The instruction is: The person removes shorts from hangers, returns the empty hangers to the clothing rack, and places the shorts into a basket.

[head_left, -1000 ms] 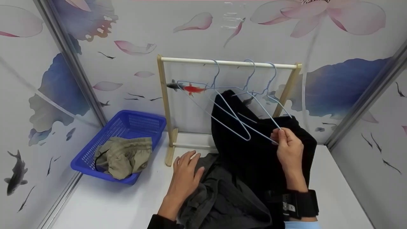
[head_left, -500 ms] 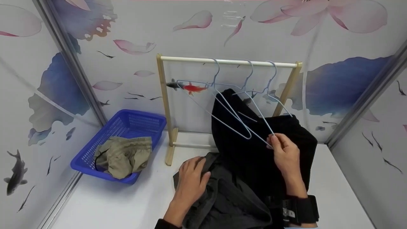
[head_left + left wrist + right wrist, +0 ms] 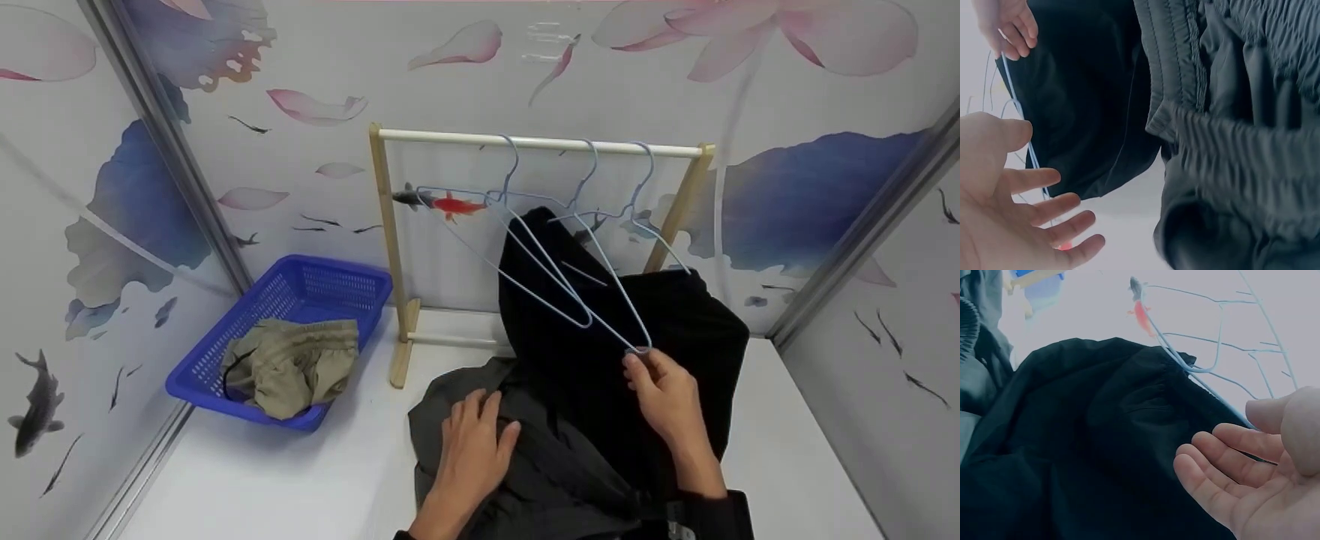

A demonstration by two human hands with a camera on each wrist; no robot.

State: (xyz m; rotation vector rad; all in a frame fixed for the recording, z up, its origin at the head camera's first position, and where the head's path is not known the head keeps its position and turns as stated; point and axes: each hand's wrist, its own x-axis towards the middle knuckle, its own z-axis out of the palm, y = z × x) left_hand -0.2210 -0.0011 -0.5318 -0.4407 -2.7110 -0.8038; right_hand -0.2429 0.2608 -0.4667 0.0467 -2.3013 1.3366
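My right hand (image 3: 667, 397) pinches the lower corner of a light blue wire hanger (image 3: 622, 289), the middle one on the rack, between thumb and fingertips. Behind it a black garment (image 3: 697, 322) hangs from the rightmost hanger and reaches down toward the table. My left hand (image 3: 472, 442) lies over dark grey trousers (image 3: 555, 480), fingers spread and curled round nothing. The left wrist view shows the gathered elastic waistband (image 3: 1241, 146) of these trousers, beside the loosely extended left fingers. The third hanger (image 3: 544, 304), on the left, bears no garment and overlaps the middle one.
A wooden rack with a white rail (image 3: 450, 138) stands at the back of the white table (image 3: 337, 480). To its left is a blue perforated basket (image 3: 202, 375) with a crumpled khaki garment (image 3: 300, 364) inside. Printed wall panels enclose the table on three sides.
My right hand has slid down and slightly left along the middle hanger to its lower corner. My left hand has moved right, over the grey trousers, which now spread further left.
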